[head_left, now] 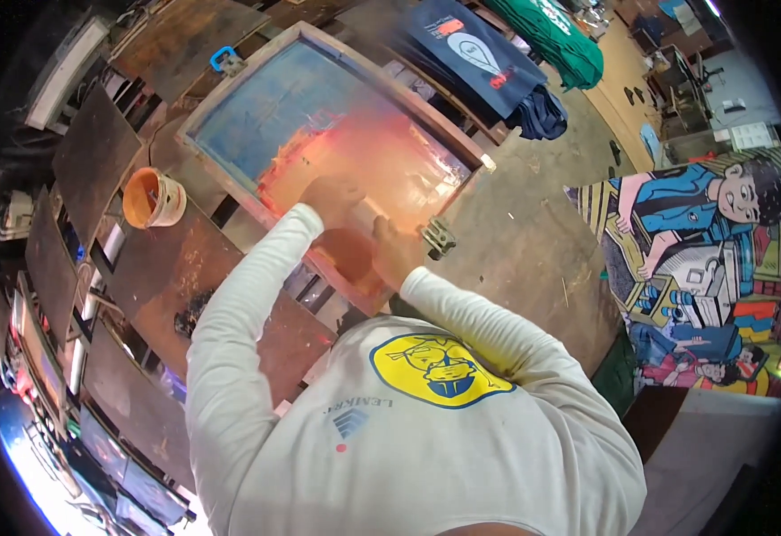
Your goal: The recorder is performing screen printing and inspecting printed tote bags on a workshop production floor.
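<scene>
A wooden-framed printing screen (270,107) lies tilted across the table before me. Its far mesh is bluish, and orange-red ink (328,161) covers the nearer part. Over the near end, both my hands close on a pale, ink-stained squeegee (364,217). My left hand (331,198) grips its far left end, and my right hand (394,250) holds the near right end. The fingers are partly hidden and a little blurred. Below the squeegee, the near end of the screen is reddish brown with ink. A metal clamp (438,237) sits just right of my right hand.
An orange-stained white bucket (169,202) stands left of the screen. Dark boards (96,161) line the left side. Navy printed cloth (475,58) and a green cloth bundle (556,40) lie beyond the screen. To the right are the floor (533,259) and a painted figure panel (694,259).
</scene>
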Motion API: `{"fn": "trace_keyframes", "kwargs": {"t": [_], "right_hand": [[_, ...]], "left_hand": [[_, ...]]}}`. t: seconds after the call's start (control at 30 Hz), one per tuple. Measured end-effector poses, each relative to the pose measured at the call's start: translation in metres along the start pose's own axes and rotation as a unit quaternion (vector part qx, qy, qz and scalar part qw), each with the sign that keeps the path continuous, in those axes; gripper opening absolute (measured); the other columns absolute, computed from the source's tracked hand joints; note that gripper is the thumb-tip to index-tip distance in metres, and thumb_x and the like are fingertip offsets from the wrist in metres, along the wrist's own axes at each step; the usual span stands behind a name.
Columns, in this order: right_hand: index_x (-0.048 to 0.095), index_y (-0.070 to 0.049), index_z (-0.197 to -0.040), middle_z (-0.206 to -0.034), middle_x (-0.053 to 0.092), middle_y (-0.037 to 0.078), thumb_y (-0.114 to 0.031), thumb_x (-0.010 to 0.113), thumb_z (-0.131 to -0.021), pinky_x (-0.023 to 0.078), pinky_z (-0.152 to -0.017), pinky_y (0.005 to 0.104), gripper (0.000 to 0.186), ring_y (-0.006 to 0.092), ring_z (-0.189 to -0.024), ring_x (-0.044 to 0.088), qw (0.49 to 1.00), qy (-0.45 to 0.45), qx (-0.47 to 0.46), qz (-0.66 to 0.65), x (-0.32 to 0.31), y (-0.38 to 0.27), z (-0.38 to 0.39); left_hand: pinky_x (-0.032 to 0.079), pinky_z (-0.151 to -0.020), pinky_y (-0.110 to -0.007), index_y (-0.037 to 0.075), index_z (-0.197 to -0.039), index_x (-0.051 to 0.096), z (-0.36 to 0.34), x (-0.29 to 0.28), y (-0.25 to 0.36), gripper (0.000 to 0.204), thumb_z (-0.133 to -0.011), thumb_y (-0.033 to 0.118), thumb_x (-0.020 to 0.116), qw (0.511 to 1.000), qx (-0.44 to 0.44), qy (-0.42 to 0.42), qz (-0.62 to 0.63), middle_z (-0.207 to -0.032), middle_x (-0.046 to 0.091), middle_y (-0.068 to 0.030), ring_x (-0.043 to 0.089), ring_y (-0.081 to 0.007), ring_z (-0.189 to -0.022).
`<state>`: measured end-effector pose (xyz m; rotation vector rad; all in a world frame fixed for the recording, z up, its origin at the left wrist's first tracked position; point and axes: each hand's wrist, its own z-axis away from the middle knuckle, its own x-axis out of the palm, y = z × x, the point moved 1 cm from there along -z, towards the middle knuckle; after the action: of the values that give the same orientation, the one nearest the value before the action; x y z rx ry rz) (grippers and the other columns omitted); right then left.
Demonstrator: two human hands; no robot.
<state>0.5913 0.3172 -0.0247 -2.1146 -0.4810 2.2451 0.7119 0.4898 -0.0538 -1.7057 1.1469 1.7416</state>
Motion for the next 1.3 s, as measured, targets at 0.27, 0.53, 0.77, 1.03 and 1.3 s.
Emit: {"fn": "trace_keyframes", "kwargs": {"t": [0.27, 0.53, 0.77, 1.03, 1.3], "right_hand": [[0.055, -0.012, -0.115, -0.082, 0.065, 0.015, -0.017, 0.058, -0.086, 0.051, -0.059, 0.0495, 0.03, 0.0367, -0.067, 0.065, 0.964, -0.112, -0.23, -0.074, 0.017, -0.002, -0.024], [0.061, -0.016, -0.11, -0.101, 0.068, 0.012, -0.017, 0.06, -0.082, 0.052, -0.075, 0.0464, 0.028, 0.033, -0.09, 0.067, 0.939, -0.116, -0.322, -0.018, -0.019, 0.012, -0.127], [0.065, -0.01, -0.102, -0.097, 0.068, 0.013, -0.011, 0.065, -0.072, 0.053, -0.079, 0.0445, 0.03, 0.0338, -0.091, 0.066, 0.891, -0.092, -0.425, -0.131, -0.024, 0.087, -0.055], [0.069, -0.01, -0.102, -0.103, 0.068, 0.01, -0.016, 0.072, -0.069, 0.055, -0.078, 0.0405, 0.033, 0.0297, -0.089, 0.067, 0.858, -0.141, -0.474, -0.139, -0.04, 0.149, -0.029], [0.067, -0.005, -0.109, -0.093, 0.068, 0.011, -0.02, 0.078, -0.074, 0.053, -0.073, 0.0372, 0.04, 0.0275, -0.085, 0.067, 0.848, -0.121, -0.453, -0.246, -0.061, 0.165, -0.07]], "left_hand": [[0.052, -0.075, -0.045, 0.011, -0.09, 0.062, 0.082, -0.03, 0.034, 0.031, -0.07, 0.029, 0.079, 0.987, -0.147, 0.038, -0.046, -0.09, 0.064, -0.0079, 0.063, -0.0315, -0.091], [0.054, -0.082, -0.043, 0.014, -0.104, 0.064, 0.046, -0.016, 0.063, 0.035, -0.073, 0.026, 0.077, 0.864, -0.491, 0.11, -0.016, -0.098, 0.066, -0.0102, 0.064, -0.031, -0.101], [0.054, -0.082, -0.039, 0.014, -0.104, 0.06, 0.031, 0.041, 0.174, 0.039, -0.068, 0.017, 0.076, 0.812, -0.579, 0.07, -0.034, -0.108, 0.061, -0.0062, 0.06, -0.0259, -0.106], [0.053, -0.084, -0.039, 0.011, -0.109, 0.062, -0.024, 0.044, 0.272, 0.04, -0.072, 0.023, 0.072, 0.775, -0.612, 0.157, -0.017, -0.105, 0.061, -0.0069, 0.059, -0.0266, -0.106], [0.053, -0.081, -0.038, 0.005, -0.105, 0.064, 0.01, -0.012, 0.24, 0.039, -0.078, 0.031, 0.077, 0.743, -0.544, 0.387, 0.045, -0.103, 0.069, -0.0121, 0.067, -0.0319, -0.093]]}}
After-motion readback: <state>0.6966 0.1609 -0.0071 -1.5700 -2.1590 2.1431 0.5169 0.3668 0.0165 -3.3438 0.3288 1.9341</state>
